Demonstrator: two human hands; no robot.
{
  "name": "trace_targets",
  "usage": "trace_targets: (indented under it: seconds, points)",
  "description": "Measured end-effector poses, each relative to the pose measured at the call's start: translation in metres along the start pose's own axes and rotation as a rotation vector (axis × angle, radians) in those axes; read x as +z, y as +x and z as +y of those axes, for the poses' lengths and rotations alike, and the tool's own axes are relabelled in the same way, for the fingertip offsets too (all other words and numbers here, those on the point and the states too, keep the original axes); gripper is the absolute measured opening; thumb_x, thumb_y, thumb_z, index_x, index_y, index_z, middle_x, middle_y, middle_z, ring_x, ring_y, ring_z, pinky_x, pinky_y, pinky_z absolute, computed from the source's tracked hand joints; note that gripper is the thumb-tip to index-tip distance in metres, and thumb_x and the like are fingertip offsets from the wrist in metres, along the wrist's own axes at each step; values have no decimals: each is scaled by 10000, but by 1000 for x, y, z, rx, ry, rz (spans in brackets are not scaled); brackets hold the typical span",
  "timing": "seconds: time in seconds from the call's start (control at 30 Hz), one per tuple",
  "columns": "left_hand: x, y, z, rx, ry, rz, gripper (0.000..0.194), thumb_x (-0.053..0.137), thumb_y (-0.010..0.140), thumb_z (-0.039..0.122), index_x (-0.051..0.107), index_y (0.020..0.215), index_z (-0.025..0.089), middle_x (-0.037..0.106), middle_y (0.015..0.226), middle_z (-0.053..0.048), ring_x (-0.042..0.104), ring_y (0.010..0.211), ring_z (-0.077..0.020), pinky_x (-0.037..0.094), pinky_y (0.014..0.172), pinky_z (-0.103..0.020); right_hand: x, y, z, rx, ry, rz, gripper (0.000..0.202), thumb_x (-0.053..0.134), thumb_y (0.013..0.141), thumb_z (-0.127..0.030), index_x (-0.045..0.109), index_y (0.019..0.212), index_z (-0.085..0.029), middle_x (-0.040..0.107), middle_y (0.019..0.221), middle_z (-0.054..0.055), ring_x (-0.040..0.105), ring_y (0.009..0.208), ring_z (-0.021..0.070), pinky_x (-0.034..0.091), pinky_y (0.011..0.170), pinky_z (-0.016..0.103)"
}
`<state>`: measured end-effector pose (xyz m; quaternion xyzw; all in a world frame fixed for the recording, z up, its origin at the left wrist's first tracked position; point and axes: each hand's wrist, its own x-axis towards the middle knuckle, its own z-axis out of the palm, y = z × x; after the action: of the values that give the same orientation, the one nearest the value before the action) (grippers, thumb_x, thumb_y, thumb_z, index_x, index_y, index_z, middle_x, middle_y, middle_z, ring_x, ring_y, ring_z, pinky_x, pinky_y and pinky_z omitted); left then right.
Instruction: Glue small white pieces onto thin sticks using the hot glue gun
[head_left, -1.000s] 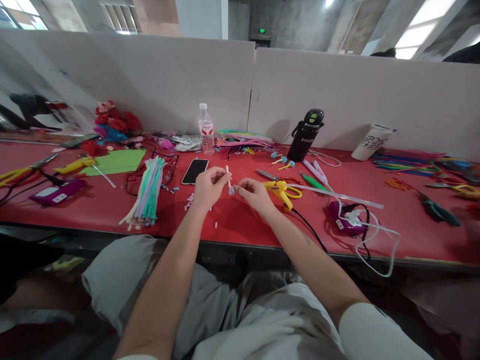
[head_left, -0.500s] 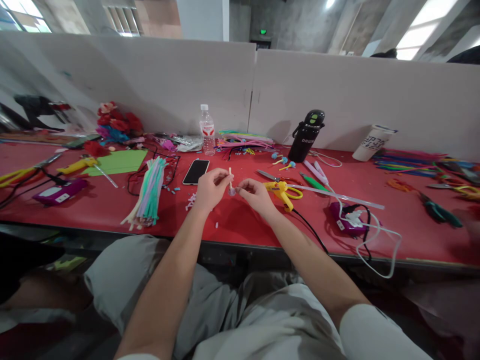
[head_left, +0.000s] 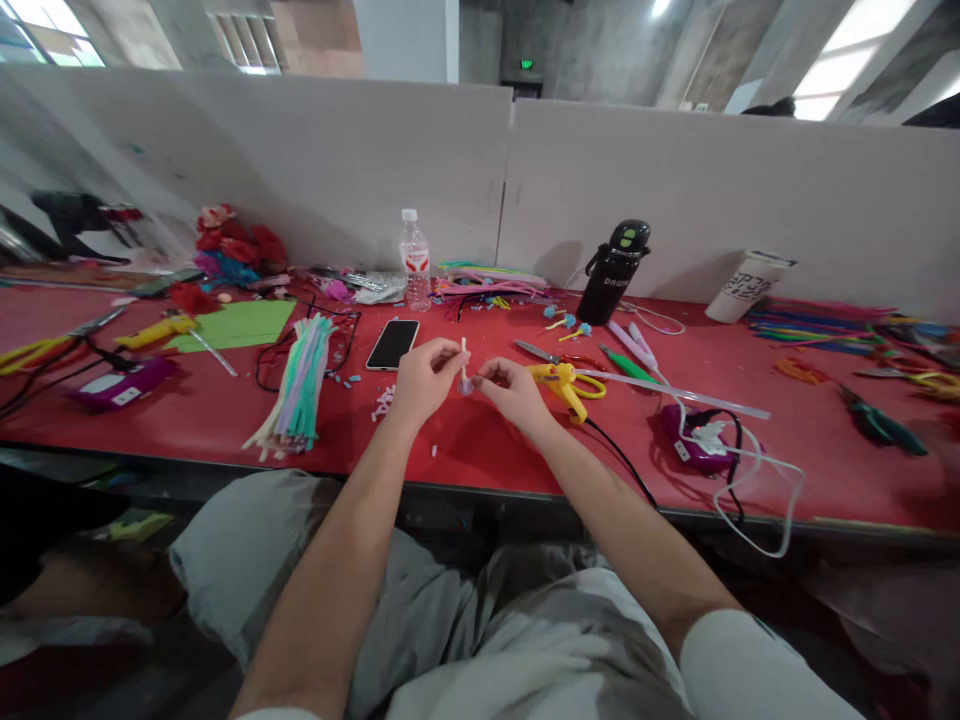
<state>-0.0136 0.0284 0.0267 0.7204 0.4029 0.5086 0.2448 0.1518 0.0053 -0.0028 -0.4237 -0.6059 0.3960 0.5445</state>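
Observation:
Between my hands, over the red table [head_left: 495,462], is a small pale stem with a lilac tip [head_left: 466,384]. My left hand [head_left: 429,378] pinches the cream stem near its upper part. The fingertips of my right hand [head_left: 511,390] are pressed together at the lilac lower end. Small lilac pieces [head_left: 382,403] lie beside my left wrist. A bundle of green, lilac and cream pipe cleaners [head_left: 300,385] rests further left, and a yellow glue gun [head_left: 561,385] lies just right of my right hand.
A phone [head_left: 393,344] and a water bottle [head_left: 415,262] are behind my left hand. Scissors [head_left: 536,350], a black flask [head_left: 613,275], a white cup [head_left: 746,287] and a purple power strip [head_left: 694,440] stand or lie to the right. A person's leg shows at lower left.
Both hands keep nearly the same place and hold. The small stem has tilted or turned very slightly between the fingers.

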Motion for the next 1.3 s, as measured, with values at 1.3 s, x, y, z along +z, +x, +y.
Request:
trace_targets:
  seconds: [1.3]
  points:
    - [-4,1,5,-9,-44,33,154,647,836,322,684,832,172,723,808,-50,681,740,-169,522,723,-264,-2,4,1,61,145,4,205,517,725,-261,624,886,-193,603,730,-12,538,636,123,441,656,288]
